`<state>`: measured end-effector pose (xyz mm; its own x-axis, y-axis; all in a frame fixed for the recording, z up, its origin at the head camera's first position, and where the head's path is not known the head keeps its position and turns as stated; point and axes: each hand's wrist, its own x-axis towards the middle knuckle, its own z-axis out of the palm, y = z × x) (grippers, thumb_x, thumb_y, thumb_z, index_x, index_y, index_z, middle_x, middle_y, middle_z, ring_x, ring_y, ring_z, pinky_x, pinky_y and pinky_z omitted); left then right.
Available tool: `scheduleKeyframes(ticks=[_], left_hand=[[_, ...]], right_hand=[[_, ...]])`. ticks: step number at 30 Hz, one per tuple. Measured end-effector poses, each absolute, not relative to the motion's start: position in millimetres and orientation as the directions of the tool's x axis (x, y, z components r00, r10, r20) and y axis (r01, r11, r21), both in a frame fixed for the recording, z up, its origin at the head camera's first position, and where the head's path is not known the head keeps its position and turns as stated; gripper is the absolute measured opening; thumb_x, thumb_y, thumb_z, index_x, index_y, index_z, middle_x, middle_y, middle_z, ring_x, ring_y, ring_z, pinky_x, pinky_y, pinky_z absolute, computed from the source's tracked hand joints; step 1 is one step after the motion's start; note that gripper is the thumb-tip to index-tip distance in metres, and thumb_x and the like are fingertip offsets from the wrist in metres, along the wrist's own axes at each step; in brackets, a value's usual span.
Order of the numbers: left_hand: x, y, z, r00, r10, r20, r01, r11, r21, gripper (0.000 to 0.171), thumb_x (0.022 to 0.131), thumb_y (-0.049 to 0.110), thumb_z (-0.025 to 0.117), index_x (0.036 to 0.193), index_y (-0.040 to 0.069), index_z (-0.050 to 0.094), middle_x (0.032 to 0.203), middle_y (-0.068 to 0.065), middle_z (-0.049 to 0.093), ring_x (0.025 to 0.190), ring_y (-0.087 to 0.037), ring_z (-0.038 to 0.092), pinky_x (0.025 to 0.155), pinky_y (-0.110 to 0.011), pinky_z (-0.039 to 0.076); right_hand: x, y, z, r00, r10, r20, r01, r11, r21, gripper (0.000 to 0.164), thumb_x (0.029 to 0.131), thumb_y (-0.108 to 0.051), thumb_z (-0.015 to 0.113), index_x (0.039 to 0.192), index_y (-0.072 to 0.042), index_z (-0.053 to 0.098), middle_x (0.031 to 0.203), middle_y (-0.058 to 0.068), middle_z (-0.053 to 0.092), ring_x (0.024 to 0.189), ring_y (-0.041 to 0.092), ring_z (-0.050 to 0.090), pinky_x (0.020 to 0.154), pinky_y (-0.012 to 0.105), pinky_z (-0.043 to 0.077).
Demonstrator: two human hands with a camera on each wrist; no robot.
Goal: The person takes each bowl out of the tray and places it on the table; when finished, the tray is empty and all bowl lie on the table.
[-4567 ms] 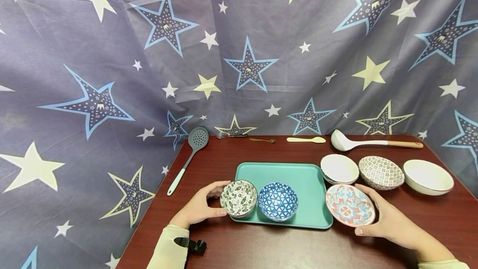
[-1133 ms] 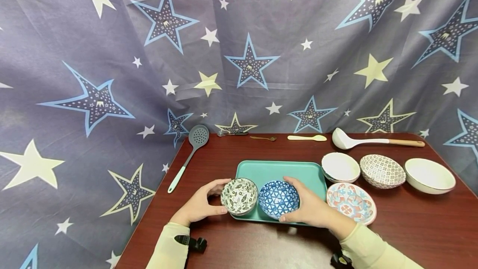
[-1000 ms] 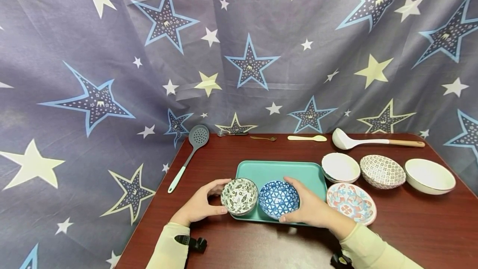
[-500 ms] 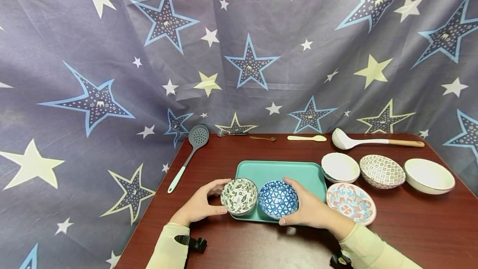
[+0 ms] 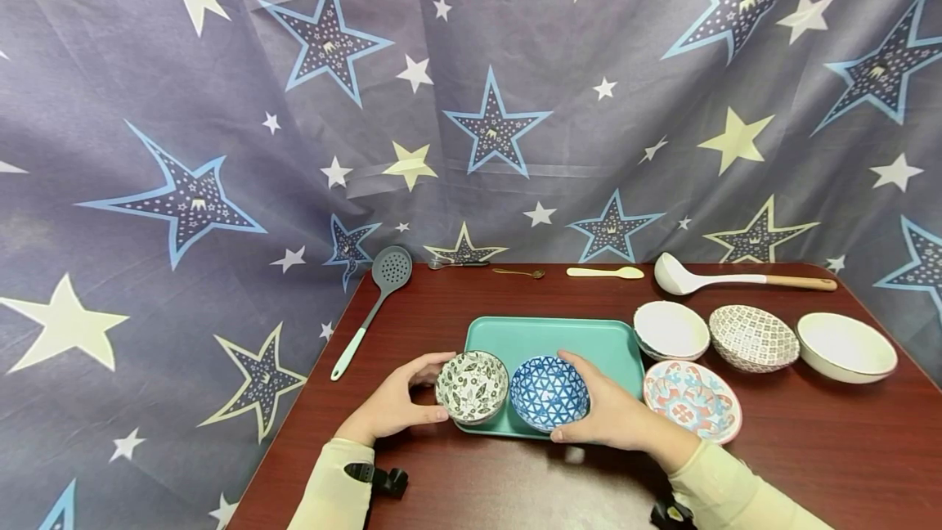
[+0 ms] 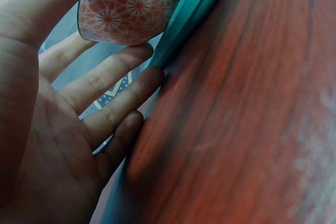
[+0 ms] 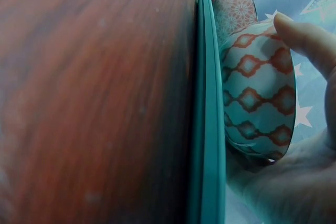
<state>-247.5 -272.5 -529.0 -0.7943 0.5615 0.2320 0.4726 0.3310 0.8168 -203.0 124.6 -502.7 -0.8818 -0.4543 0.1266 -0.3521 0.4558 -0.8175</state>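
Spanning the floral bowl (image 5: 472, 387) at the near left of the tray (image 5: 574, 335), the left hand (image 5: 405, 403) has its thumb near and fingers far in the head view; the right hand (image 5: 616, 409) mirrors it on the blue bowl (image 5: 549, 393), nearer the tray's right. Each grip is clasped round its bowl from the outer side, seemingly to steady it while leaving the patterned inside uncovered. Right of the tray sit the pink bowl (image 5: 693, 401), white bowl (image 5: 670, 330), lattice bowl (image 5: 754, 338) and cream bowl (image 5: 846, 347); beyond it lies the ladle (image 5: 673, 276), left of it the skimmer (image 5: 391, 268), probably placed so that the tray stays easy to reach. The left wrist view shows fingers spread below the floral bowl's red wall, beside the tray's edge, suggesting a light hold. The right wrist view shows a digit at the blue bowl's rim, likely for control; whether either bowl bears fully on the tray cannot be told.
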Motion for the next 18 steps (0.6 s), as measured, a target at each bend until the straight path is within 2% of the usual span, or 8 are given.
scheduleKeyframes(ticks=[9, 18], left_hand=[[-248.4, -272.9, -529.4, -0.803, 0.556, 0.216, 0.458, 0.343, 0.82, 0.084, 0.083, 0.02, 0.091, 0.156, 0.013, 0.05, 0.132, -0.002, 0.068, 0.119, -0.024, 0.065, 0.103, -0.035, 0.048], [-248.4, -272.9, -529.4, -0.795, 0.562, 0.229, 0.475, 0.342, 0.811, 0.083, 0.083, 0.021, 0.09, 0.155, 0.011, 0.049, 0.133, -0.005, 0.068, 0.118, -0.024, 0.065, 0.102, -0.035, 0.049]], right_hand=[[-202.9, 124.7, -504.2, -0.88, -0.458, 0.128, -0.353, 0.447, -0.822, 0.124, 0.067, -0.041, 0.098, 0.162, -0.004, 0.028, 0.153, 0.029, 0.044, 0.132, 0.041, 0.053, 0.11, 0.062, 0.04], [-201.7, 121.7, -506.3, -0.89, -0.438, 0.13, -0.335, 0.431, -0.838, 0.124, 0.066, -0.04, 0.099, 0.162, -0.007, 0.028, 0.151, 0.028, 0.046, 0.129, 0.039, 0.055, 0.109, 0.061, 0.042]])
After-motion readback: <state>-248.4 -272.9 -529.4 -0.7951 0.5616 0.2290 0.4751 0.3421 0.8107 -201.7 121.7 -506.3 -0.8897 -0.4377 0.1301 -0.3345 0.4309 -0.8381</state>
